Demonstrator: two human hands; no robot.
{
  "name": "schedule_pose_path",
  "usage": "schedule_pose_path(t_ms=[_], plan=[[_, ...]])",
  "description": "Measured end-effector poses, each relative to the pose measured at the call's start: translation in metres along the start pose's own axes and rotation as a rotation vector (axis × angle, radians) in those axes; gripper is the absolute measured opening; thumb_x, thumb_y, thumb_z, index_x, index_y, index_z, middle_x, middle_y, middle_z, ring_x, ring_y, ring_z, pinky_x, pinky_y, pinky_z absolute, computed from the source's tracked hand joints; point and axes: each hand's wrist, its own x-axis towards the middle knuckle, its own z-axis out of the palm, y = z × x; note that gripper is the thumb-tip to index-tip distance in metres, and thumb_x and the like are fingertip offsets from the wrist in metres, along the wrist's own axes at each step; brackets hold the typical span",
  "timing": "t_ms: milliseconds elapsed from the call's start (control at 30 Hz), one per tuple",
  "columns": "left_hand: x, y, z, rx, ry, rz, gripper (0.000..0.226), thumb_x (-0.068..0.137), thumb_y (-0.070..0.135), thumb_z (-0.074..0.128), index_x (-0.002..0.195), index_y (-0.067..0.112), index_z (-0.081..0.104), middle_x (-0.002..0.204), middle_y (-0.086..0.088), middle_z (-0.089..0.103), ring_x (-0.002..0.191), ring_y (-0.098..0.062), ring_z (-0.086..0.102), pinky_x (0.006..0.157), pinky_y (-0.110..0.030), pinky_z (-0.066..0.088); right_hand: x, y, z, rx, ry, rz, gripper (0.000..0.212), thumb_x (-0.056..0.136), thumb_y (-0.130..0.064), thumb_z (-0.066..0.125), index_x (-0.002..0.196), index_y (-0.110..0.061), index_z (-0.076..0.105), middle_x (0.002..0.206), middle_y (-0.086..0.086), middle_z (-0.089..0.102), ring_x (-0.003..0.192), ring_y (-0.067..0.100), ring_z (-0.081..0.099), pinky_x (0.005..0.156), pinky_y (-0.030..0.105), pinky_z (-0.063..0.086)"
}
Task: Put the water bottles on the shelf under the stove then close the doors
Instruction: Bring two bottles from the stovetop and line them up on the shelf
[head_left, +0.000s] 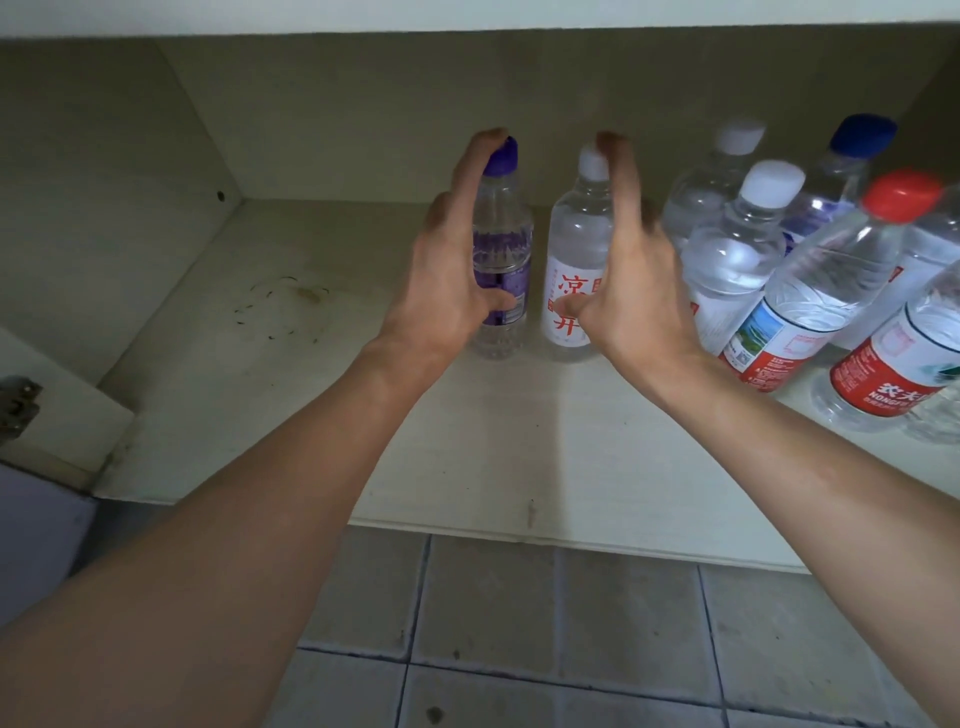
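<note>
Setting the two middle bottles down looks like the step in hand. The left part of the shelf (291, 364) is stained and offers open room up to the side wall. Left hand (447, 270): fingers straight along the left flank of the purple-capped bottle (504, 228), thumb across its label, no curl round it. Just beside stands the white-capped bottle (576, 244), upright. Right hand (634, 280): fingers straight up its right side, thumb on the label. Suggested: draw both hands straight back toward the near edge, not sideways, since the packed bottle group (737, 249) stands just right and could topple. The shelf's front edge (519, 525) lies well apart from both bottles. Doors not in view.
</note>
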Motion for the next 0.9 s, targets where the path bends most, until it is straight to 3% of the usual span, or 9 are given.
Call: schedule_pose_path(t_ms=[100,200,300,433,533,700,833,900], plan=[[0.010,-0.005,0.002,0.008,0.002,0.008,0.110,0.077,-0.012,0.085,0.157,0.045,0.035,0.127,-0.011,0.060,0.085,-0.002,0.068,0.058,-0.032,0.064,0.007,0.000,0.001,-0.003,-0.008,0.013,0.145,0.069,-0.004,0.097,0.151,-0.061,-0.009,0.138,0.018,0.060,0.120,0.049,0.064,0.088,0.059,0.059],[0.018,-0.010,0.003,-0.022,-0.012,-0.011,0.105,0.081,-0.009,0.084,0.157,0.043,0.035,0.130,-0.011,0.059,0.081,0.002,0.065,0.062,-0.023,0.063,0.012,0.000,0.002,0.000,0.001,0.027,0.145,0.070,-0.005,0.097,0.150,-0.063,-0.009,0.139,0.019,0.059,0.120,0.050,0.064,0.090,0.059,0.059],[0.023,-0.012,0.002,0.011,-0.008,-0.005,0.108,0.079,-0.009,0.087,0.160,0.039,0.035,0.142,-0.009,0.059,0.089,0.004,0.063,0.079,-0.019,0.061,0.014,0.000,0.003,0.009,0.002,0.037,0.144,0.071,-0.005,0.096,0.153,-0.062,-0.007,0.140,0.018,0.059,0.121,0.048,0.064,0.093,0.056,0.059],[0.026,-0.013,0.003,0.027,-0.016,-0.012,0.115,0.074,-0.012,0.088,0.154,0.049,0.032,0.139,-0.004,0.058,0.087,0.004,0.068,0.062,-0.021,0.063,0.017,0.002,0.001,0.048,-0.025,0.041,0.142,0.070,-0.006,0.096,0.163,-0.054,-0.001,0.143,0.015,0.057,0.122,0.044,0.064,0.095,0.053,0.058],[0.031,-0.018,0.003,0.118,-0.021,0.006,0.127,0.066,-0.008,0.094,0.160,0.048,0.029,0.133,-0.002,0.061,0.092,-0.010,0.071,0.064,-0.022,0.063,0.017,0.002,0.002,0.065,-0.025,0.047,0.143,0.069,-0.004,0.096,0.160,-0.058,0.000,0.143,0.013,0.057,0.122,0.042,0.065,0.095,0.052,0.059],[0.032,-0.018,0.002,0.162,-0.027,0.018,0.132,0.065,-0.007,0.096,0.164,0.043,0.026,0.136,-0.001,0.061,0.093,-0.010,0.071,0.065,-0.021,0.063,0.015,0.002,0.005,0.070,0.007,0.039,0.147,0.069,-0.003,0.097,0.155,-0.064,-0.006,0.143,0.015,0.057,0.123,0.044,0.065,0.095,0.056,0.059],[0.027,-0.018,0.003,0.189,-0.027,0.017,0.138,0.067,-0.002,0.099,0.170,0.041,0.017,0.145,0.000,0.058,0.094,-0.011,0.074,0.067,-0.022,0.064,0.010,0.003,0.010,0.050,0.050,0.033,0.147,0.071,-0.004,0.097,0.165,-0.050,-0.008,0.147,0.015,0.057,0.127,0.041,0.063,0.097,0.049,0.058],[0.022,-0.016,0.004,0.204,-0.026,-0.003,0.146,0.068,0.005,0.102,0.172,0.041,0.007,0.150,-0.002,0.057,0.107,-0.015,0.074,0.079,-0.029,0.067,0.004,0.003,0.013,0.074,0.075,0.050,0.139,0.075,-0.004,0.092,0.169,-0.042,-0.003,0.151,0.017,0.056,0.134,0.044,0.058,0.104,0.052,0.054]])
